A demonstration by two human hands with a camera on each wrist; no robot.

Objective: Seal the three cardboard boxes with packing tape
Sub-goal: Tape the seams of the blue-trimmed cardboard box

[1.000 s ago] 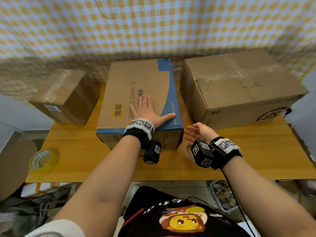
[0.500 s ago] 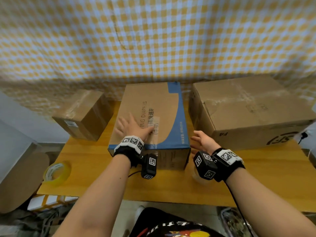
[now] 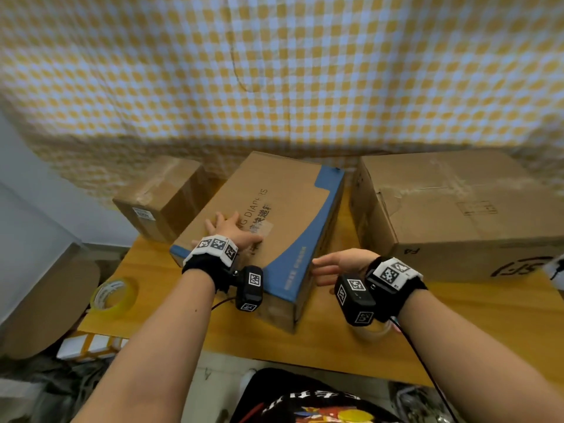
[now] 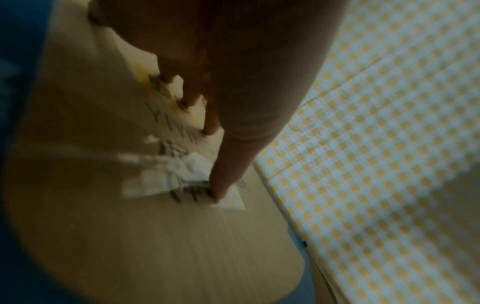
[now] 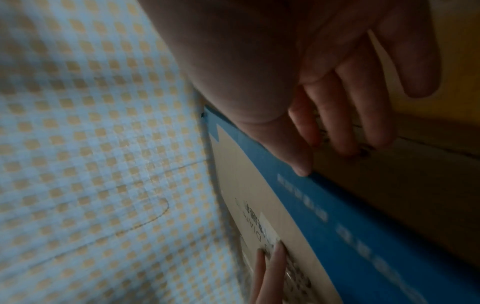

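Three cardboard boxes stand on the wooden table [image 3: 476, 319]: a small one [image 3: 164, 196] at the left, a blue-edged one [image 3: 274, 221] in the middle, a large one [image 3: 457, 209] at the right. My left hand [image 3: 229, 230] lies flat on the middle box's top, fingers straight, beside a strip of clear tape [image 3: 262, 228]; the left wrist view shows its fingertips [image 4: 221, 193] on the tape [image 4: 166, 181]. My right hand [image 3: 338, 267] is open at that box's near right corner, its fingers [image 5: 301, 162] against the blue edge [image 5: 337, 216]. The box sits turned at an angle.
A yellow-cored roll of tape [image 3: 113, 296] lies at the table's left front corner. A clear roll [image 3: 370, 331] shows under my right wrist. A checked cloth [image 3: 274, 71] hangs behind the boxes. Clutter lies below the table's left edge.
The middle box has swung so its near end points left. My left hand slid left and farther across its top; my right hand moved up to its near right corner.
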